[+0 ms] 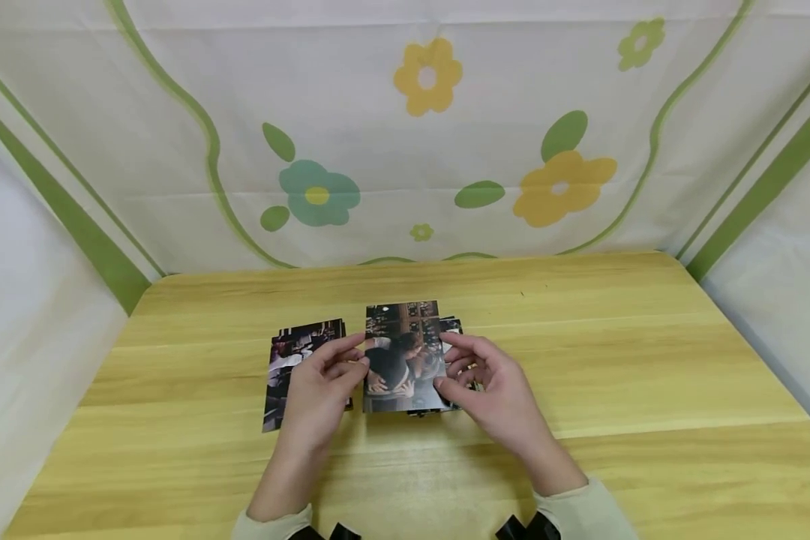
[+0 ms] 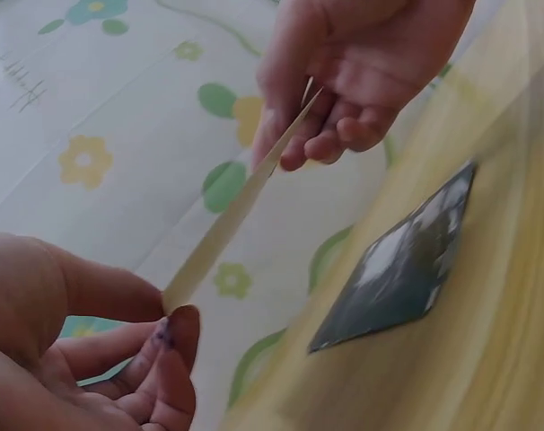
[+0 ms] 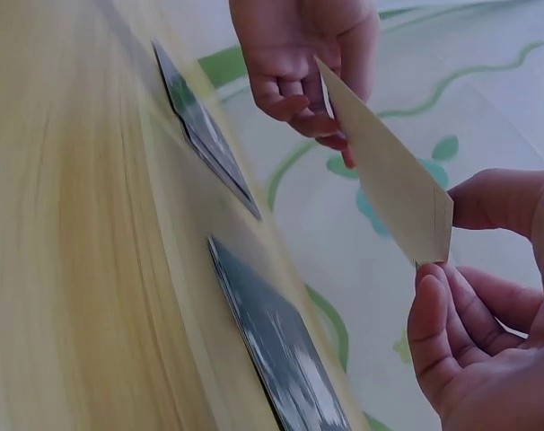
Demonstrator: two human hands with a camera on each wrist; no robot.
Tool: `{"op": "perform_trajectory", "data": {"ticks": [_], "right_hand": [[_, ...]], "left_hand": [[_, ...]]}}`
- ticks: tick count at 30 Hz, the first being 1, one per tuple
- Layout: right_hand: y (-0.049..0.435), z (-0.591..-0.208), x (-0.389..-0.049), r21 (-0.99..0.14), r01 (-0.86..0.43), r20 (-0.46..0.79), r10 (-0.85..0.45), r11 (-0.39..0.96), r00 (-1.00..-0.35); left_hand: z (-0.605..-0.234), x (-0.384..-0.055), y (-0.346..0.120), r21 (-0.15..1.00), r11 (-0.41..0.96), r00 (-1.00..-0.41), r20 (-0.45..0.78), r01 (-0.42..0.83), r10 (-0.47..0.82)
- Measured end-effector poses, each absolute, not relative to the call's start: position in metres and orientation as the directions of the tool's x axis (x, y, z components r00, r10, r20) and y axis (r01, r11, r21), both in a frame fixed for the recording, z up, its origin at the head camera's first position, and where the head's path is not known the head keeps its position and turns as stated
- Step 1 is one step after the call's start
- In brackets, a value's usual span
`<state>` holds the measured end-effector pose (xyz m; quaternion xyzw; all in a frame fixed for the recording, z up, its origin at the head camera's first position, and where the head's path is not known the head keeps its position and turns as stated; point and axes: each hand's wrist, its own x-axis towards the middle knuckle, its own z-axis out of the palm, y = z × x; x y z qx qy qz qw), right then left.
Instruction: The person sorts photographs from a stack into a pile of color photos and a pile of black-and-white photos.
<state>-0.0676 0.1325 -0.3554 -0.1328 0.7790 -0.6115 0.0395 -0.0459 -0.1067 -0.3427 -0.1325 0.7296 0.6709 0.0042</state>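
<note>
A photo print (image 1: pixel 405 360) is held up above the table between both hands. My left hand (image 1: pixel 324 390) pinches its left edge between thumb and fingers. On the opposite edge, my right hand (image 1: pixel 489 382) pinches it the same way. Both wrist views show the print's plain pale back (image 3: pixel 398 193), raised off the tabletop. Under and behind it to the right lies a stack of photos (image 1: pixel 452 325), mostly hidden by the print and right hand. Another photo stack (image 1: pixel 280 375) lies to the left, partly covered by the left hand.
The wooden table (image 1: pixel 648 360) spreads out around both stacks. A white cloth with printed flowers (image 1: pixel 378 112) hangs behind its far edge, and more white cloth (image 1: pixel 34 247) hangs along the sides. Black straps (image 1: pixel 529 527) show near both sleeves.
</note>
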Motion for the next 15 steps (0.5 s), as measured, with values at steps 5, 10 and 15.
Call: {"op": "perform_trajectory", "data": {"ticks": [5, 10, 15], "right_hand": [[0.109, -0.357, -0.069, -0.965, -0.169, 0.106, -0.289, 0.199, -0.951], [0.076, -0.359, -0.07, -0.971, -0.157, 0.094, -0.314, 0.182, -0.945], [0.047, -0.361, -0.07, -0.974, -0.157, 0.093, -0.347, 0.162, -0.933]], "left_hand": [[-0.337, -0.046, -0.135, 0.958, 0.184, -0.967, -0.189, -0.22, -0.171], [-0.333, -0.041, -0.165, 0.92, 0.272, -0.953, -0.237, -0.283, -0.189], [-0.335, -0.039, -0.194, 0.883, 0.325, -0.937, -0.282, -0.338, -0.209]]}}
